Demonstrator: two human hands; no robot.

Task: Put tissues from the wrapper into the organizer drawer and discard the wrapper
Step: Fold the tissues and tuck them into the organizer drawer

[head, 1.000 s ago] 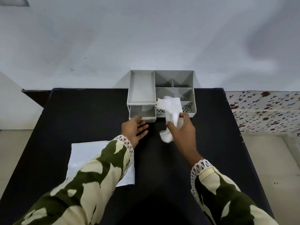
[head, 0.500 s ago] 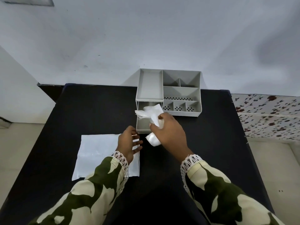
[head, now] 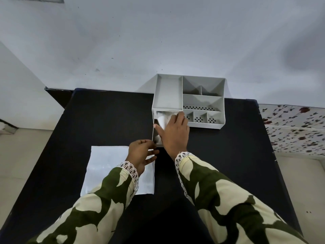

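The right hand (head: pixel 173 132) lay flat over the pulled-out organizer drawer (head: pixel 155 131), fingers together, pressing the white tissues (head: pixel 164 118) down inside it. The tissues sat under and just beyond the fingertips, bunched at the drawer's far end beneath the grey organizer (head: pixel 188 101). The left hand (head: pixel 140 153) hovered at the drawer's near corner, fingers loosely curled, nothing pinched that could be made out. Under that wrist, the white wrapper (head: pixel 105 166) lay flat on the black desk (head: pixel 228 155), just left of the drawer. Both camouflage sleeves (head: pixel 219 199) reached in from below.
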